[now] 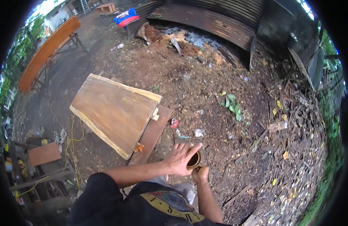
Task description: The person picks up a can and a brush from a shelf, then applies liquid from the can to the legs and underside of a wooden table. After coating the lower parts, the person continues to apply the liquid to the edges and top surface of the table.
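A small round brown container (194, 160), like a mug or a can, is in front of my body with its open top facing up and a dark inside. My right hand (200, 174) is closed on its near side; the fingertips are partly hidden. Against the left side of the rim lies my left hand (178, 160), its fingers stretched out and apart, partly covering the container. Left of my hands is a wooden slab (115, 111) with pale live edges, resting above a reddish-brown board (159, 122).
A long orange-brown plank (49, 52) stands on trestles at far left. Rusty corrugated sheets (211, 22) lean at the back beside ash. A yellow cord (71, 150) trails on the ground at left. Wood scraps (277, 126) and leaves litter the right side.
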Demonstrator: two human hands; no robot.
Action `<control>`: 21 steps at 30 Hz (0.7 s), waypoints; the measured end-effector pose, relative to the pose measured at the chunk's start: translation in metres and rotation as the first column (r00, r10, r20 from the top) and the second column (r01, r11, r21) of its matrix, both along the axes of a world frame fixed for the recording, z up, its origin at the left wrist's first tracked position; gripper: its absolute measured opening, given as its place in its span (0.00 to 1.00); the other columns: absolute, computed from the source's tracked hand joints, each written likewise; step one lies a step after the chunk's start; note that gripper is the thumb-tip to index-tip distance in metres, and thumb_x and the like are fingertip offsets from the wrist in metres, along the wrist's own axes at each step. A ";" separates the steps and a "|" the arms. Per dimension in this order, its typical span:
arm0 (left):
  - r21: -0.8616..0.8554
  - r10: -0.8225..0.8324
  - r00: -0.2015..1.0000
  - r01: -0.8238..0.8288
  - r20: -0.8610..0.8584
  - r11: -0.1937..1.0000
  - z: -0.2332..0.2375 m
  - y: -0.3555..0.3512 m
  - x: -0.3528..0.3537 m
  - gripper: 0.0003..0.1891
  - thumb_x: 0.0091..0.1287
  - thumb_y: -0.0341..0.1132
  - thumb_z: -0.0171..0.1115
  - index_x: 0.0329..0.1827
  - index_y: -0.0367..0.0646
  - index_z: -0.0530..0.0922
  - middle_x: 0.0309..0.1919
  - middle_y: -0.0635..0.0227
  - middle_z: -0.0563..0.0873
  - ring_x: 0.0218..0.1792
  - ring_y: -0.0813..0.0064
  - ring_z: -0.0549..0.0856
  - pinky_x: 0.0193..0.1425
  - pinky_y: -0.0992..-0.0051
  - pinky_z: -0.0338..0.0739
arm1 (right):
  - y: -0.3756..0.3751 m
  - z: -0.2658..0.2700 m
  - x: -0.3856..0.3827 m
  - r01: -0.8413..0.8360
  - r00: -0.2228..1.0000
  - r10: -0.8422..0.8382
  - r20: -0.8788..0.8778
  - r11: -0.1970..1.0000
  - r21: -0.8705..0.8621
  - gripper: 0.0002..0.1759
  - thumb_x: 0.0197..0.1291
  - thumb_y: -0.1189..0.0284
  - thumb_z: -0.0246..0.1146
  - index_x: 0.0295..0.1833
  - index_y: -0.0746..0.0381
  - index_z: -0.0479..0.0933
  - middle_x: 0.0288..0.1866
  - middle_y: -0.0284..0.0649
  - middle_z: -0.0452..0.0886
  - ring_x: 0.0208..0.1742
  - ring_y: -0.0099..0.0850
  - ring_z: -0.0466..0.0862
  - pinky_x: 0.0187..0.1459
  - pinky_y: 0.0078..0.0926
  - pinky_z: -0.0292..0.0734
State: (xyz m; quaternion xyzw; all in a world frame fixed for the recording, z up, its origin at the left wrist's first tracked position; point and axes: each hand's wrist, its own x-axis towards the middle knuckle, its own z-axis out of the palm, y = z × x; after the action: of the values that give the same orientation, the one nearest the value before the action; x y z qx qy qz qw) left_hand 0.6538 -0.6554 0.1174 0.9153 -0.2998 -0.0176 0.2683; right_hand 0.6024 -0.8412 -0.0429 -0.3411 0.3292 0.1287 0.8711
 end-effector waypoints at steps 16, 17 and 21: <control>-0.448 0.137 0.987 -0.161 -0.085 0.879 0.000 -0.051 0.088 0.65 0.49 0.42 0.86 0.84 0.36 0.48 0.79 0.46 0.63 0.78 0.43 0.64 0.82 0.50 0.60 | -0.067 0.027 0.161 -0.352 0.901 0.324 0.289 0.935 0.048 0.26 0.79 0.64 0.43 0.70 0.68 0.73 0.66 0.47 0.81 0.65 0.39 0.84 0.66 0.40 0.81; -0.479 0.149 0.987 -0.162 -0.066 0.863 0.001 -0.057 0.092 0.66 0.49 0.41 0.86 0.84 0.35 0.46 0.79 0.45 0.63 0.79 0.45 0.65 0.83 0.52 0.60 | -0.072 0.029 0.174 -0.359 0.902 0.334 0.273 0.932 0.044 0.26 0.79 0.64 0.42 0.69 0.68 0.74 0.65 0.47 0.82 0.64 0.40 0.83 0.65 0.40 0.81; -0.473 0.317 0.942 -0.329 -0.107 0.818 0.003 -0.080 0.099 0.68 0.51 0.43 0.87 0.84 0.32 0.42 0.79 0.41 0.63 0.79 0.47 0.67 0.83 0.55 0.61 | -0.095 0.045 0.214 -0.482 0.853 0.445 0.273 0.872 0.084 0.24 0.79 0.65 0.44 0.67 0.67 0.75 0.64 0.46 0.83 0.63 0.39 0.84 0.66 0.40 0.81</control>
State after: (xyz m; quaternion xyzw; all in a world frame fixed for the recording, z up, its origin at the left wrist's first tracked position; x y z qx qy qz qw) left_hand 0.7526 -0.7357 0.1202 0.8560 -0.1318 0.0929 0.4911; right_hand 0.8162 -0.9366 0.0020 -0.3575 0.1162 0.3166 0.8709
